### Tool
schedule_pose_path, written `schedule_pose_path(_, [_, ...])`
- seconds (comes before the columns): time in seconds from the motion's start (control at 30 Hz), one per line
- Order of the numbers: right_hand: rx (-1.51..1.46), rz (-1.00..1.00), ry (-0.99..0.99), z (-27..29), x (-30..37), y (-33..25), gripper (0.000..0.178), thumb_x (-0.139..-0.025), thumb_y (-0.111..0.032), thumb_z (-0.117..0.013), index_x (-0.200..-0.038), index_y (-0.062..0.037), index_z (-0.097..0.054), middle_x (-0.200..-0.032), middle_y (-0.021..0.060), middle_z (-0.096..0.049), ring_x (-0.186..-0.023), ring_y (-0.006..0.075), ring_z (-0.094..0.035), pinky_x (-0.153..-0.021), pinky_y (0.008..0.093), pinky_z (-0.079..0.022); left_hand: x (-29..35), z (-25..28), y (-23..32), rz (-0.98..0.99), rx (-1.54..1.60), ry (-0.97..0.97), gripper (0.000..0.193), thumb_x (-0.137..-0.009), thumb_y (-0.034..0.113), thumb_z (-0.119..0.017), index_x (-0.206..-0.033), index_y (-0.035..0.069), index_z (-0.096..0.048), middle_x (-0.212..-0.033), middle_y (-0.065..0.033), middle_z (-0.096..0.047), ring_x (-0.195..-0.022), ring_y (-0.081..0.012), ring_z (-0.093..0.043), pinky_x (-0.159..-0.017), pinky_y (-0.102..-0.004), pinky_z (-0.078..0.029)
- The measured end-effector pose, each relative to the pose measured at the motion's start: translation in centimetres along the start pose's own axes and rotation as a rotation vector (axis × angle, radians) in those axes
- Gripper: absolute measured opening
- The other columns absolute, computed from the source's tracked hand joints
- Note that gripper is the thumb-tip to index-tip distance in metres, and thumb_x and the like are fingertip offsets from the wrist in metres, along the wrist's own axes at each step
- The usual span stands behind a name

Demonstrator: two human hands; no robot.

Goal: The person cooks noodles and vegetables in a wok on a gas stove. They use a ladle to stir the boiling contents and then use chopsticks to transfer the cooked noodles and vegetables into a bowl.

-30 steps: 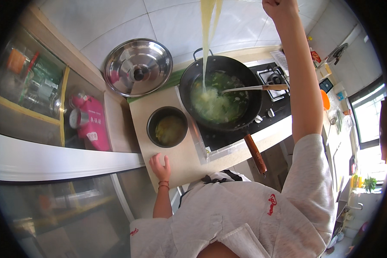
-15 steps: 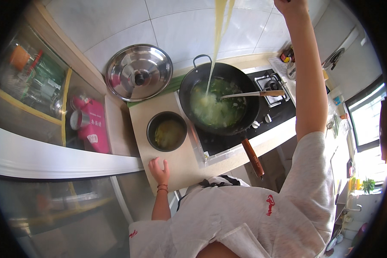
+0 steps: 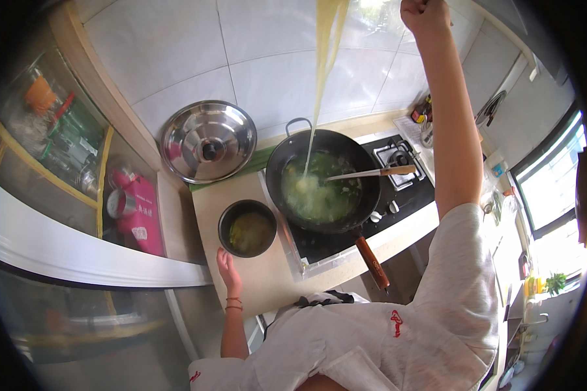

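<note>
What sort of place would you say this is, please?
It looks like a kitchen, probably a home one: a black wok of greenish liquid sits on a gas stove, and a steel lid stands by the tiled wall.

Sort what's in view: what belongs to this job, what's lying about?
Likely in the job:
pale yellow falling stream
round black metal wok
wooden-handled metal utensil
round dark pot beside the left hand

Likely lying about:
round shiny steel lid
pink boxy package

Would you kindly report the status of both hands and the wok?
Left hand beside small pot. Right hand up high. Yellowish stream into wok. Utensil across rim.
</note>
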State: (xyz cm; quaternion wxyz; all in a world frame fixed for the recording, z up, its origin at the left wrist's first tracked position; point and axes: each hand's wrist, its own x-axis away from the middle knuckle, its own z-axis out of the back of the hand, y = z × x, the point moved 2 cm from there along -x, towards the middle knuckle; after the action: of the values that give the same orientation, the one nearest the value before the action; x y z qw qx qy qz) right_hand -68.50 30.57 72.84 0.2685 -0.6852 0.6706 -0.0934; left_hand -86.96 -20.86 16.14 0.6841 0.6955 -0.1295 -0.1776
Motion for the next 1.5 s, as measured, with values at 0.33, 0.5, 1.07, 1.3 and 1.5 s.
schedule_pose_path(0.33, [0.015, -0.055, 0.064, -3.3, 6.6, 3.0, 0.012, -0.080, 0.006, -0.030, -0.080, -0.0034, -0.038, -0.063, 0.0047, -0.033, -0.046, 0.0127, -0.020, -0.039, 0.0221, -0.020, -2.3, -1.5, 1.1, 0.079, -0.123, -0.022, 0.049, -0.099, 0.037, -0.046, -0.124, -0.004, -0.052, -0.121, -0.0147, -0.058, -0.112, -0.0251, -0.051, -0.099, -0.0344, -0.036])
schedule_pose_path(0.5, [0.087, -0.084, 0.004, -2.6, 7.5, 4.9, 0.012, -0.082, 0.000, -0.032, -0.072, -0.0034, -0.038, -0.059, 0.0021, -0.030, -0.048, 0.0120, -0.022, -0.041, 0.0256, -0.018, -2.5, -1.8, 1.1, 0.087, -0.082, 0.007, 0.053, -0.098, 0.036, -0.048, -0.132, -0.005, -0.046, -0.130, -0.0174, -0.052, -0.121, -0.0275, -0.048, -0.104, -0.0355, -0.034])
schedule_pose_path(1.07, [0.042, -0.227, -0.108, -1.8, 6.2, 11.7, 0.024, -0.089, -0.008, -0.033, -0.065, -0.0110, -0.038, -0.046, 0.0010, -0.030, -0.036, 0.0113, -0.028, -0.032, 0.0229, -0.017, -2.5, -1.4, 0.8, 0.159, 0.143, 0.000, 0.061, -0.099, 0.036, -0.044, -0.143, -0.005, -0.033, -0.147, -0.0170, -0.038, -0.136, -0.0247, -0.035, -0.113, -0.0344, -0.025])
schedule_pose_path(1.3, [0.036, -0.264, -0.135, -2.4, 7.6, 13.3, 0.025, -0.089, -0.007, -0.033, -0.065, -0.0102, -0.037, -0.047, 0.0010, -0.030, -0.038, 0.0113, -0.028, -0.032, 0.0226, -0.017, -2.1, -0.9, 0.2, 0.198, 0.204, 0.043, 0.063, -0.101, 0.039, -0.039, -0.145, -0.004, -0.030, -0.152, -0.0148, -0.032, -0.141, -0.0218, -0.029, -0.116, -0.0335, -0.021])
schedule_pose_path(1.5, [0.020, -0.336, -0.110, -2.2, 9.8, 14.8, 0.026, -0.090, -0.009, -0.034, -0.064, -0.0103, -0.034, -0.047, 0.0018, -0.028, -0.038, 0.0115, -0.029, -0.032, 0.0226, -0.017, -2.2, 0.3, -1.3, 0.197, 0.258, 0.086, 0.062, -0.101, 0.042, -0.039, -0.145, -0.002, -0.034, -0.150, -0.0143, -0.035, -0.141, -0.0222, -0.031, -0.116, -0.0364, -0.020])
